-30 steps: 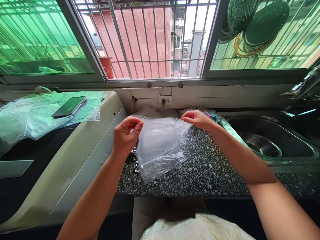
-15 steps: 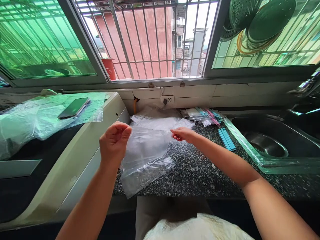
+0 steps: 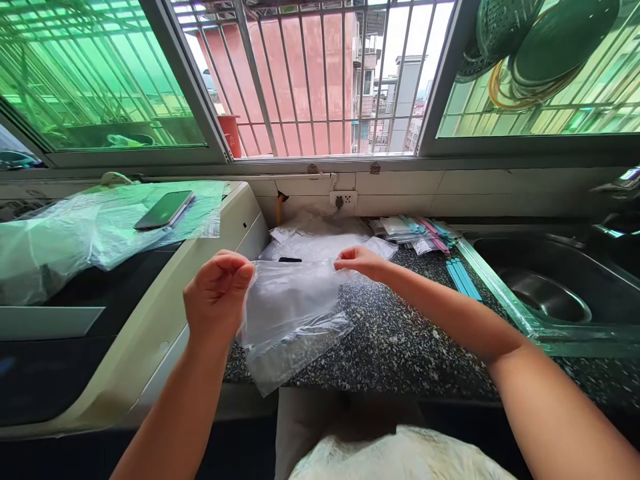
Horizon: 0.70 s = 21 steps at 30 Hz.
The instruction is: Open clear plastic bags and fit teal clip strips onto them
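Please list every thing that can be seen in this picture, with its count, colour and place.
plastic bag: one, clear, held by its top edge above the counter's front edge
bag pile: several, clear, at the wall
blue strips: a few, beside the sink
packets: several, pink and teal edged, at the wall
phone: one, dark, on plastic sheeting on the white appliance
sink: one, steel, right
counter: one, speckled black
socket: one, white, wall
left hand: pinches the bag's left corner
right hand: pinches its right corner
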Available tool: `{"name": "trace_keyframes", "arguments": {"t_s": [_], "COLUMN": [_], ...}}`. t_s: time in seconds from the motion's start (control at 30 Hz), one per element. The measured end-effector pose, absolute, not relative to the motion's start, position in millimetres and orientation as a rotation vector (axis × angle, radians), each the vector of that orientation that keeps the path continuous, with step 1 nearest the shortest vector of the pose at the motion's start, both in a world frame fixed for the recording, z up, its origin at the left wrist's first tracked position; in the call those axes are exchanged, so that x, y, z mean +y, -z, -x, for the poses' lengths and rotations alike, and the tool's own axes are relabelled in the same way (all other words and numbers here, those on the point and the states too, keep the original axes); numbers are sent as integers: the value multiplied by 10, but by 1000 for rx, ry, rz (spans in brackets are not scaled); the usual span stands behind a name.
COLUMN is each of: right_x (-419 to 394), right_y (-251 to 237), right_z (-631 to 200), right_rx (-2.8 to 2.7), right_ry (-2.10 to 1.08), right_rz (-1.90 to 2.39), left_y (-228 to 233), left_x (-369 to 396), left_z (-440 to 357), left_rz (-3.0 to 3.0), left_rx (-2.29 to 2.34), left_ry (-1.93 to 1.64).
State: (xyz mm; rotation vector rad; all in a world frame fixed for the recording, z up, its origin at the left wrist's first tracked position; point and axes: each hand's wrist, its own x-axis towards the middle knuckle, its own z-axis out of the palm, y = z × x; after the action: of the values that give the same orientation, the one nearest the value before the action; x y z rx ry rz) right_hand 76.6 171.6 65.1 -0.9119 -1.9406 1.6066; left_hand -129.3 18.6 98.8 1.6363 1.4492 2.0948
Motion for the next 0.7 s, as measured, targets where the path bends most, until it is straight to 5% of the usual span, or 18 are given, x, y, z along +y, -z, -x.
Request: {"name": "trace_keyframes", "arguments": {"t_s": [0.7], "right_x": [1667], "right_y": [-1219], "right_z": [-1332], "right_rx": [-1899], "right_ry": [-366], "right_rz": [584], "left_y": [-949], "left_x": [394], "left_z": [1268], "left_rz": [-1254], "left_rx": [1115], "left_ry": [-2181]}}
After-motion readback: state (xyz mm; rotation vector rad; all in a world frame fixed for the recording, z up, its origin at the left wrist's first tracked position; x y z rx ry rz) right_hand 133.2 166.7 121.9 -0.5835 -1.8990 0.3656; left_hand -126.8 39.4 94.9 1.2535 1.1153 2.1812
